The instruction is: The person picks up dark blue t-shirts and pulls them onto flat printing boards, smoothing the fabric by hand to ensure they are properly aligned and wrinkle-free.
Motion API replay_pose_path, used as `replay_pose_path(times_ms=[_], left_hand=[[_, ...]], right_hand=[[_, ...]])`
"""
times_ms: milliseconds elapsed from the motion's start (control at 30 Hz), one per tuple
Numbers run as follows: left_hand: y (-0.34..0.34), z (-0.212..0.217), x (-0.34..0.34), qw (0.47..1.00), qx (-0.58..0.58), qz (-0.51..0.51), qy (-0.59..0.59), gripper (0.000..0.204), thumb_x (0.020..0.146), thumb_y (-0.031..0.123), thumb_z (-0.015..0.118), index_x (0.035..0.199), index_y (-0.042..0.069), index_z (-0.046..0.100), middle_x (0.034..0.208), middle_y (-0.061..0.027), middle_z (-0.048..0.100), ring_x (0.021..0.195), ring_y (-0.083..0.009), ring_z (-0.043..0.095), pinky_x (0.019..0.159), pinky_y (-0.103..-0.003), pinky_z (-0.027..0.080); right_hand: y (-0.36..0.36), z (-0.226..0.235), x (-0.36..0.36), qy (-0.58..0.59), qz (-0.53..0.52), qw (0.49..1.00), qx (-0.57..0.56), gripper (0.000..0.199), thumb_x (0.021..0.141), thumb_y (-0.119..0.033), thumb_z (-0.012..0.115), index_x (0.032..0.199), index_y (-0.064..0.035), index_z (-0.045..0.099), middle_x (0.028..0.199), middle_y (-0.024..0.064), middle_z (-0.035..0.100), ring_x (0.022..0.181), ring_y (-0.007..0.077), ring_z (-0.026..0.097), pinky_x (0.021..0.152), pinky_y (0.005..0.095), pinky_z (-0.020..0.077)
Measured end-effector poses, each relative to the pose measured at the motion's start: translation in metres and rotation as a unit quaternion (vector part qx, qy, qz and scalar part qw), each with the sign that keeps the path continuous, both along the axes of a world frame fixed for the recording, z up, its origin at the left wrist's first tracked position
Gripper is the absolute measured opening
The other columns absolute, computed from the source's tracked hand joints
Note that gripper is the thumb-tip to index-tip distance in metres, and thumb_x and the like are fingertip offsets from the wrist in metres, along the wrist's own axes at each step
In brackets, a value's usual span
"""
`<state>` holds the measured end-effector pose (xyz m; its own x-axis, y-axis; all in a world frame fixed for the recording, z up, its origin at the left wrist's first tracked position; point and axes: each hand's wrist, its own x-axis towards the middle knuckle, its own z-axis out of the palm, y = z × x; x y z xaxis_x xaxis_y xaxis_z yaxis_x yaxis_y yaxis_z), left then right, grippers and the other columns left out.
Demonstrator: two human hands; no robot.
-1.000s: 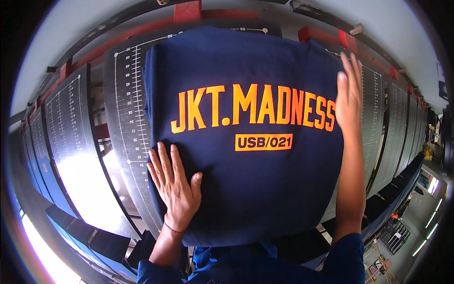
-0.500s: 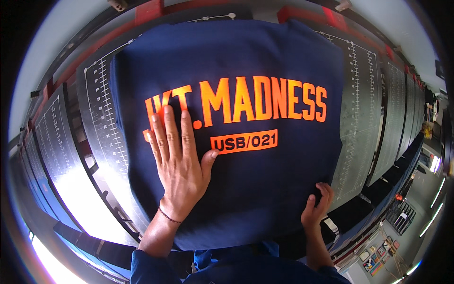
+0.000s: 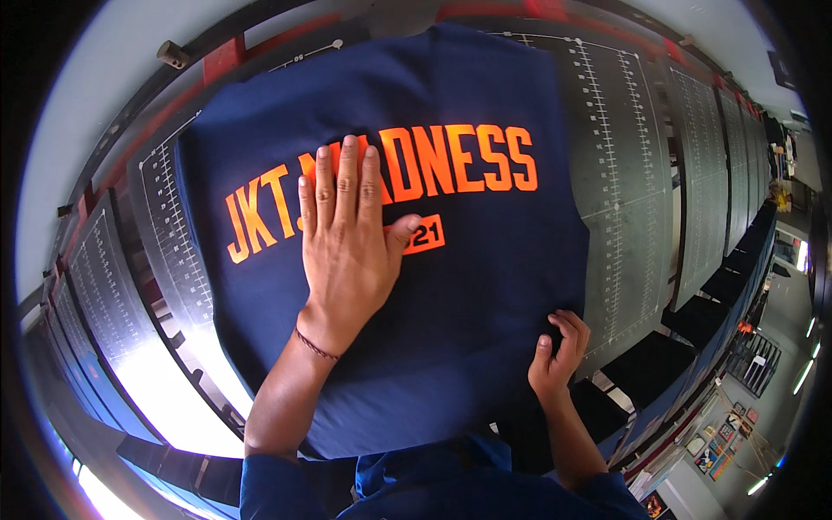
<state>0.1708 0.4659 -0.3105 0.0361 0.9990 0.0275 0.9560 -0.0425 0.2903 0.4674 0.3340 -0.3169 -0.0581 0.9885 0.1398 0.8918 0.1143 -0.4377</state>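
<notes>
The left hand (image 3: 351, 251) lies flat, fingers straight, over orange lettering (image 3: 459, 160) on the navy shirt (image 3: 459, 277) beneath it. The right hand (image 3: 559, 355) curls beside the shirt's edge, its grip unclear. Uneven pressing could crease or skew the cloth.

Glare whitens a left-hand board (image 3: 147, 334); fisheye edges curve into black.
</notes>
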Motion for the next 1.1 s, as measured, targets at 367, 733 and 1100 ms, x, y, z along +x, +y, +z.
replay_pose_path(times_ms=[367, 733, 1100], left_hand=[[-0.135, 0.007, -0.037, 0.989, 0.004, 0.136, 0.059, 0.06, 0.097, 0.039, 0.039, 0.144, 0.002, 0.03, 0.151, -0.0238, 0.022, 0.141, -0.0423, 0.015, 0.113, -0.053, 0.012], [-0.472, 0.009, -0.026, 0.931, -0.077, 0.357, -0.002, 0.069, 0.09, 0.039, 0.052, 0.145, 0.005, 0.029, 0.153, -0.0238, 0.013, 0.14, -0.0461, 0.008, 0.112, -0.059, 0.009], [-0.676, -0.141, -0.259, 0.597, 0.029, 0.763, -0.246, 0.083, 0.079, 0.029, 0.067, 0.139, -0.011, 0.025, 0.14, -0.0308, 0.035, 0.132, -0.0404, 0.034, 0.11, -0.042, 0.029]], right_hand=[[-0.008, 0.008, 0.003, 0.052, 0.016, 0.997, 0.052, 0.021, 0.089, -0.014, 0.057, 0.106, -0.0023, 0.057, 0.112, 0.0138, 0.059, 0.104, 0.032, 0.054, 0.091, 0.0419, 0.041], [-0.113, 0.011, 0.001, 0.047, 0.016, 0.987, 0.152, 0.031, 0.083, -0.008, 0.061, 0.113, -0.0019, 0.054, 0.118, 0.0182, 0.054, 0.111, 0.0353, 0.05, 0.096, 0.0445, 0.0379], [-0.173, 0.099, -0.255, 0.205, 0.314, 0.922, -0.096, 0.028, 0.086, -0.006, 0.057, 0.113, -0.0005, 0.054, 0.112, 0.0181, 0.057, 0.105, 0.0306, 0.055, 0.088, 0.0402, 0.0455]])
